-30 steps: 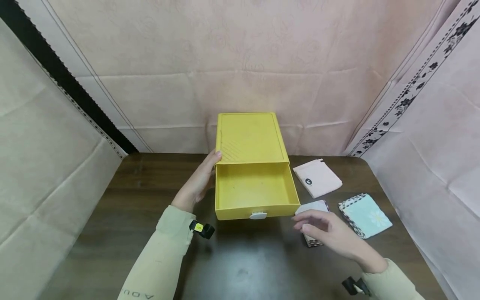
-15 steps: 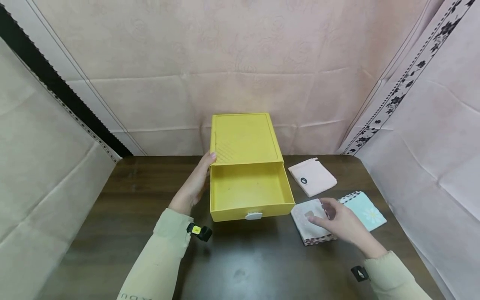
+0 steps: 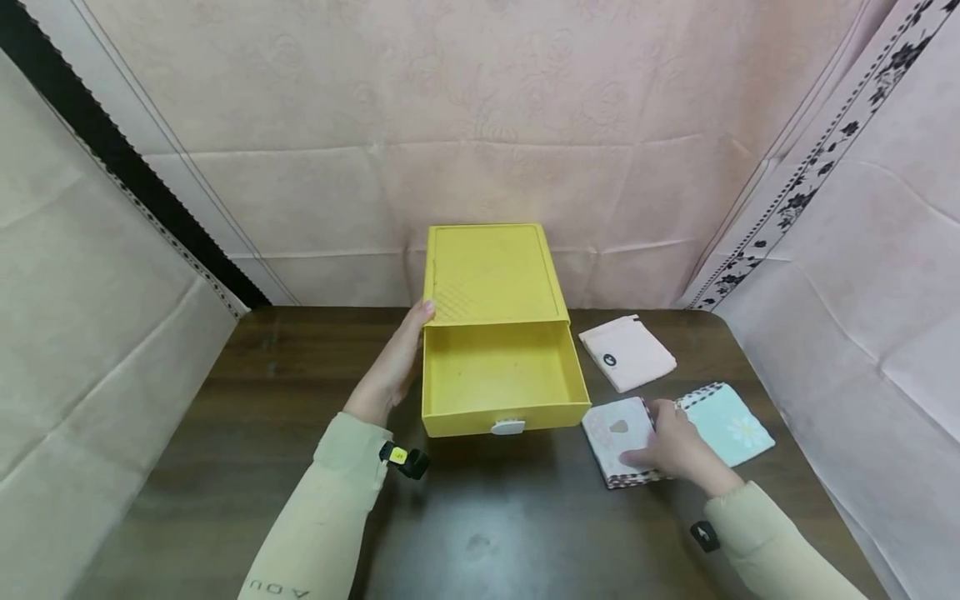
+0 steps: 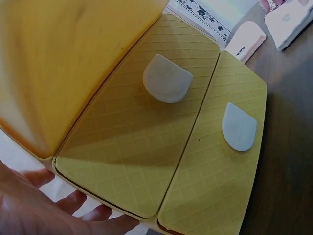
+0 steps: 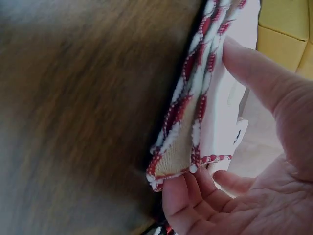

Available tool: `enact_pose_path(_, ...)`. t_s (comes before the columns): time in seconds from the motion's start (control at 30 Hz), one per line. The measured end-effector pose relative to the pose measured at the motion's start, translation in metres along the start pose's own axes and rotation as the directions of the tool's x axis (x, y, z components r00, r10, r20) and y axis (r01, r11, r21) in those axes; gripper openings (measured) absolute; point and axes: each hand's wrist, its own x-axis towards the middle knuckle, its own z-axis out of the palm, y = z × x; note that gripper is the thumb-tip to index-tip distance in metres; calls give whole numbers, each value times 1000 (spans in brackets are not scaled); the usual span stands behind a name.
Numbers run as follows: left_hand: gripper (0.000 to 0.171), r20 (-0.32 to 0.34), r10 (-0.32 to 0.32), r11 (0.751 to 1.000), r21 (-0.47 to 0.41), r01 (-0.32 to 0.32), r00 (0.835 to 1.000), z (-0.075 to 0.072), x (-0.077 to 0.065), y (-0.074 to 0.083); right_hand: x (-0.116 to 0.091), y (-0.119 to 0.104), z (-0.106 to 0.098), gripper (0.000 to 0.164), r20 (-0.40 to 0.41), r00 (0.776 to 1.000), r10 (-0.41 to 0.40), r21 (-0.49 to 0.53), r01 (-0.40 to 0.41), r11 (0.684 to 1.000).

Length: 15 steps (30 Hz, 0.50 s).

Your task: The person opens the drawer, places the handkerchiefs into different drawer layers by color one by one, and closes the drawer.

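Observation:
In the head view a yellow drawer box (image 3: pixel 487 275) stands with its empty top drawer (image 3: pixel 506 367) pulled out. My left hand (image 3: pixel 393 358) rests along the box's left side, its thumb at the top edge. The left wrist view shows those fingers (image 4: pixel 73 201) against the side of the box, beside two closed drawers with white knobs (image 4: pixel 167 78). My right hand (image 3: pixel 675 446) grips a folded white towel (image 3: pixel 617 423) with a grey heart and a checked border. Its thumb (image 5: pixel 254 73) lies on top and the other fingers are at the red-and-white stitched edge.
Behind the held towel lies a folded pale pink towel (image 3: pixel 633 354) with a round dark mark. A folded light blue towel (image 3: pixel 731 425) with a white flower lies to the right, partly behind my right hand. Pale cloth (image 3: pixel 487 150) hangs around the dark wooden table (image 3: pixel 480 517).
My right hand has moved from above the white towel's left part to its right edge, come down and taken hold of it. The left hand stays at the box.

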Motion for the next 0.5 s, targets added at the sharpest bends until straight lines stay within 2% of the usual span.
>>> enact_pose_path(0.1, 68, 0, -9, 1000, 2, 9, 1000, 1, 1, -1, 6, 0, 0, 121, 6, 1000, 28, -38, -28, 999)
enact_pose_path(0.27, 67, 4, -21, 999, 24, 21, 1000, 1, 2, -1, 10, -1, -3, 123, 33, 999, 26, -102, -22, 995)
enact_pose_path(0.5, 66, -17, -40, 999, 15, 40, 999, 0, 0, 1, 11, -6, -5, 122, 84, 996, 29, -84, -22, 996)
